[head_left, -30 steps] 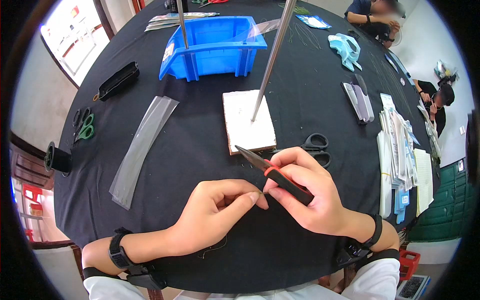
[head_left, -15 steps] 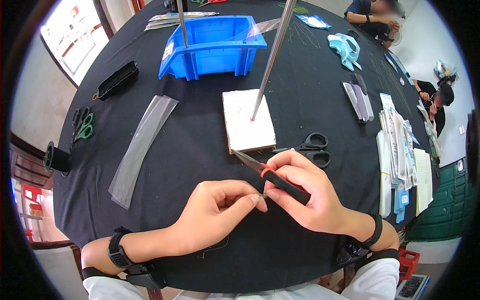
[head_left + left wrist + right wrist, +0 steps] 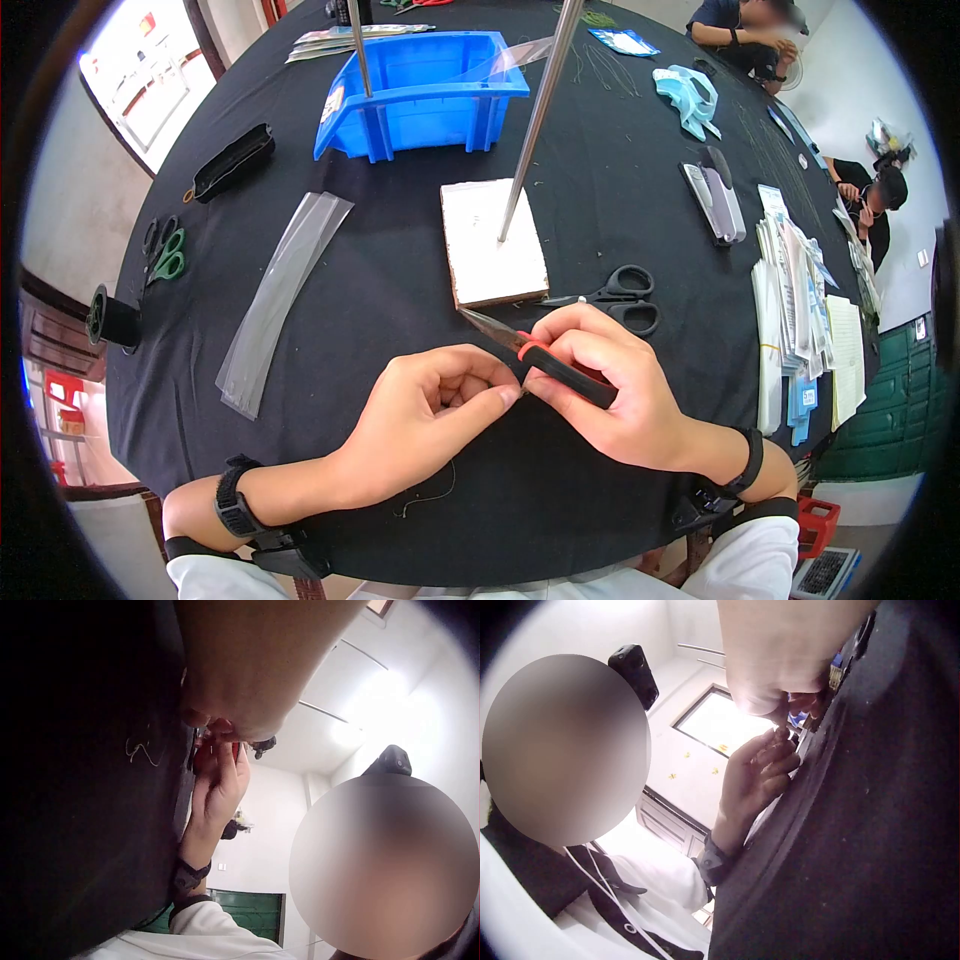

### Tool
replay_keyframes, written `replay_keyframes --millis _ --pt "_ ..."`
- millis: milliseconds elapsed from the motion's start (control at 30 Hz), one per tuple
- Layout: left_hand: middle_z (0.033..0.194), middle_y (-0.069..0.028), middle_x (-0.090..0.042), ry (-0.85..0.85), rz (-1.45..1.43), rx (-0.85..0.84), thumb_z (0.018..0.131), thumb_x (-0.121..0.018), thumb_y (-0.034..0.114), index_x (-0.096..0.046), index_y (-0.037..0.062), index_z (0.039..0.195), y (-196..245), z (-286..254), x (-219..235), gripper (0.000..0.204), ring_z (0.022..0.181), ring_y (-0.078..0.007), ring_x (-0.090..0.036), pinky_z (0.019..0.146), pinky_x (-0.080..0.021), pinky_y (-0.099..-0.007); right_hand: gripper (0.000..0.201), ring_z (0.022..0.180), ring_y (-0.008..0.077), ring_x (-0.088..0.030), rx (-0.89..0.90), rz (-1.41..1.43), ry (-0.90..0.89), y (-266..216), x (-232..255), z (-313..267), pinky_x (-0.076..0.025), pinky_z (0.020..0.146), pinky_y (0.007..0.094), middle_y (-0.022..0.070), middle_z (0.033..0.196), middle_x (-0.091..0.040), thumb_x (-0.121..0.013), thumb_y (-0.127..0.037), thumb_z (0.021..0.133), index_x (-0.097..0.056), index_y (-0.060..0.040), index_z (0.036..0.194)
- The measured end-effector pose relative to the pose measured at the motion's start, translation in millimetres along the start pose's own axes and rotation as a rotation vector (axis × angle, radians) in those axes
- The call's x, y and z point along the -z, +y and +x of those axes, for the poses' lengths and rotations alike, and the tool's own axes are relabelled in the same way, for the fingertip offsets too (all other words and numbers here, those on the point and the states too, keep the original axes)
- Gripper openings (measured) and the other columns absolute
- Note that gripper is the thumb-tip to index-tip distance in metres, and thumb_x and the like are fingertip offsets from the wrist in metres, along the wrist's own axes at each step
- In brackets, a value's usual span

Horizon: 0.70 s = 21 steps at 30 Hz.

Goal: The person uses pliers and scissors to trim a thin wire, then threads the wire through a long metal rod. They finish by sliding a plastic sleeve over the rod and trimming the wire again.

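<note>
My right hand (image 3: 625,400) holds a pair of pliers (image 3: 565,372) with red and black handles; the dark pointed tips reach just below the white block's near left corner. Its thumb and forefinger also meet at a tiny greenish-brown strand (image 3: 523,391). From the other side, my left hand (image 3: 415,425) pinches that strand between thumb and forefinger, the other fingers curled. The two sets of fingertips almost touch, and they hide most of the strand. In the left wrist view, my right hand (image 3: 219,791) appears beyond the left one.
A white block (image 3: 490,265) bears an upright metal rod (image 3: 530,140). Black scissors (image 3: 625,290) lie right of it, clear plastic strips (image 3: 285,300) left. Behind stands a blue bin (image 3: 425,115). A stapler (image 3: 715,200) and paper packets (image 3: 790,290) lie right. A loose thread (image 3: 430,497) lies near my left wrist.
The pliers' tips have swung slightly left and down in my right hand. Over the same second, the greenish strand between my fingertips has become less visible, and both hands have come closer together.
</note>
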<state>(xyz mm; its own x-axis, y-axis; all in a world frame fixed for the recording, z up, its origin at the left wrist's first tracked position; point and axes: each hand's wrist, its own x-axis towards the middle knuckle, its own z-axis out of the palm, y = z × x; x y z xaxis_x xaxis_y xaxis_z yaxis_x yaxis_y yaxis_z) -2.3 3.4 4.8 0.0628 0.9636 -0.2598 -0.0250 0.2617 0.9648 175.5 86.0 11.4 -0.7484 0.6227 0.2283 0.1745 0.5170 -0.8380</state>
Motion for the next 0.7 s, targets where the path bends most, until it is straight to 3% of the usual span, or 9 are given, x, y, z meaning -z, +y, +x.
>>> replay_keyframes --millis 133,233,267,400,700 --pt "0.075 0.0001 -0.059 0.008 -0.027 0.008 0.087 -0.059 0.010 -0.060 -0.0017 0.097 1.1 0.0 -0.7 0.015 0.057 -0.0009 -0.048 0.046 -0.034 -0.0159 0.009 0.079 0.0209 -0.055 -0.014 -0.010 0.011 -0.8 -0.6 -0.3 -0.044 0.068 0.0283 0.0112 0.093 -0.055 -0.065 -0.001 0.077 -0.058 0.0023 0.081" --pt "0.078 -0.0011 -0.061 0.025 -0.184 0.073 0.087 -0.060 0.008 -0.061 -0.0038 0.093 3.3 0.1 1.7 0.013 0.069 -0.0012 -0.052 0.060 -0.041 -0.0152 0.006 0.080 0.0174 -0.056 -0.026 0.040 0.111 -1.4 -0.9 -0.7 -0.044 0.070 0.0261 0.0106 0.094 -0.056 -0.063 -0.002 0.079 -0.061 0.0022 0.083" --pt "0.078 -0.0010 -0.061 0.042 -0.196 0.062 0.087 -0.060 0.008 -0.061 -0.0037 0.093 3.8 -0.1 1.4 0.013 0.069 -0.0011 -0.052 0.060 -0.041 -0.0152 0.007 0.081 0.0132 -0.056 -0.078 0.104 0.133 -1.7 -0.7 -1.7 -0.044 0.071 0.0237 0.0090 0.096 -0.057 -0.061 -0.003 0.081 -0.064 0.0016 0.085" --pt "0.078 -0.0004 -0.060 0.092 -0.162 -0.006 0.088 -0.059 0.007 -0.060 -0.0035 0.094 5.2 -1.7 -2.4 0.012 0.069 -0.0009 -0.050 0.059 -0.039 -0.0154 0.009 0.084 0.0105 -0.055 -0.154 0.207 0.126 -4.0 -0.7 -4.3 -0.043 0.072 0.0220 0.0068 0.097 -0.057 -0.062 -0.005 0.082 -0.066 0.0006 0.087" --pt "0.073 0.0023 -0.056 0.126 -0.084 -0.116 0.087 -0.060 0.006 -0.061 -0.0022 0.092 -0.3 -1.6 -5.5 0.010 0.064 0.0006 -0.044 0.053 -0.033 -0.0160 0.011 0.089 0.0103 -0.054 -0.292 0.338 0.087 -9.3 -1.8 -5.3 -0.042 0.078 0.0240 0.0063 0.100 -0.058 -0.064 -0.008 0.082 -0.066 0.0011 0.088"
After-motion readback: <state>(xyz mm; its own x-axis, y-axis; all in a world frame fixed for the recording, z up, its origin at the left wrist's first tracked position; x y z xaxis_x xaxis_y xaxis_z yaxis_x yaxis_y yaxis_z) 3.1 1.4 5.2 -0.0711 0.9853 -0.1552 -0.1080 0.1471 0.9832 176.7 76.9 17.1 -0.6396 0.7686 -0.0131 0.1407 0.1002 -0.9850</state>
